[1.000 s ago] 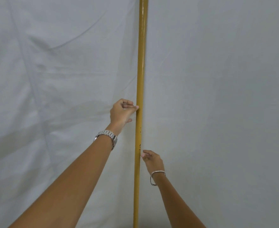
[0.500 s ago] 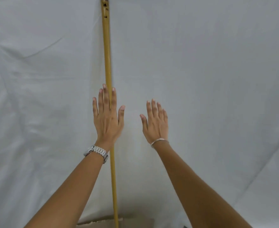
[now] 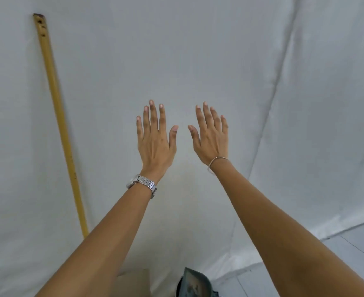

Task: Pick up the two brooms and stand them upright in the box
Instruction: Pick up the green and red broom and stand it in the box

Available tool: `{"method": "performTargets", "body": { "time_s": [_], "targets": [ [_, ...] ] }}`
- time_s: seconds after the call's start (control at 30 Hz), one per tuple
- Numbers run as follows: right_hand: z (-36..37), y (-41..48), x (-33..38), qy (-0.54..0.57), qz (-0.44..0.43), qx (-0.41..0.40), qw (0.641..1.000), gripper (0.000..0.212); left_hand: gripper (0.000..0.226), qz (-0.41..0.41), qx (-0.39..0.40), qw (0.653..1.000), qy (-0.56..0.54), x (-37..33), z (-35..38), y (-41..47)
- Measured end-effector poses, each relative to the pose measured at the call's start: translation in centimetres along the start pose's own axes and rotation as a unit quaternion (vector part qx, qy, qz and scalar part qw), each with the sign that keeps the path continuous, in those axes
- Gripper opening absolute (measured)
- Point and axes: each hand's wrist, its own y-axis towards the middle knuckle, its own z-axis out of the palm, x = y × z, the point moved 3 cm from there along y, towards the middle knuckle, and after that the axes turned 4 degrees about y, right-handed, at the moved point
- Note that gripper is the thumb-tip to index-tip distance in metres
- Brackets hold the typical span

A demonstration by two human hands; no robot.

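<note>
- The long yellow wooden broom handle [image 3: 57, 116] stands tilted against the white cloth backdrop [image 3: 241, 61] at the far left, well apart from both hands; nothing steadies it.
- The left hand [image 3: 155, 144], with a silver metal watch [image 3: 143, 184] at the wrist, is raised with fingers [image 3: 153, 116] spread wide and holds nothing.
- The right hand [image 3: 212, 142], with a thin metal bangle [image 3: 216, 162] at the wrist, is likewise fully open and empty, just beside the left.
- Risk: the handle leans on soft cloth alone, so I judge it could slide sideways or tip out if the cloth gives or the broom's foot sits loosely.
- Risk: a knock from an arm while fetching the second broom could topple it.
- Hidden: the handle's lower end disappears behind the left forearm, so the broom head and its seat cannot be seen.
- A brown cardboard edge [image 3: 134, 281] at the bottom is probably the box, mostly cut off; whether the broom stands inside it cannot be told.
- A dark bluish object [image 3: 192, 284] beside it is too cropped to identify.
- The second broom is not in view.
</note>
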Motion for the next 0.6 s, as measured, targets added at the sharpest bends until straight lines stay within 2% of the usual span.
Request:
{"method": "performTargets", "body": {
  "time_s": [0.23, 0.3, 0.4, 0.5, 0.6],
  "targets": [
    [-7.0, -6.3, -14.8, -0.022, 0.023, 0.037, 0.999, 0.055, 0.065, -0.020, 0.036, 0.998, -0.055, -15.6, 2.0, -5.6],
    [-7.7, -8.4, -18.0, -0.032, 0.021, 0.050, 0.998, 0.055, 0.063, -0.040, 0.047, 0.996, -0.062, -18.1, 3.1, -7.5],
    [-7.8, -11.4, -23.5, -0.022, 0.062, 0.071, 0.995, 0.052, 0.061, -0.052, 0.075, 0.993, -0.072, -22.1, 5.6, -11.3],
    [-6.9, -13.9, -27.8, 0.013, 0.137, 0.068, 0.988, 0.049, 0.062, -0.022, 0.105, 0.992, -0.069, -25.1, 8.5, -14.4],
    [-5.0, -15.5, -31.0, -0.011, 0.129, 0.093, 0.987, 0.051, 0.062, -0.019, 0.131, 0.988, -0.073, -27.6, 11.9, -16.0]
  ]
}}
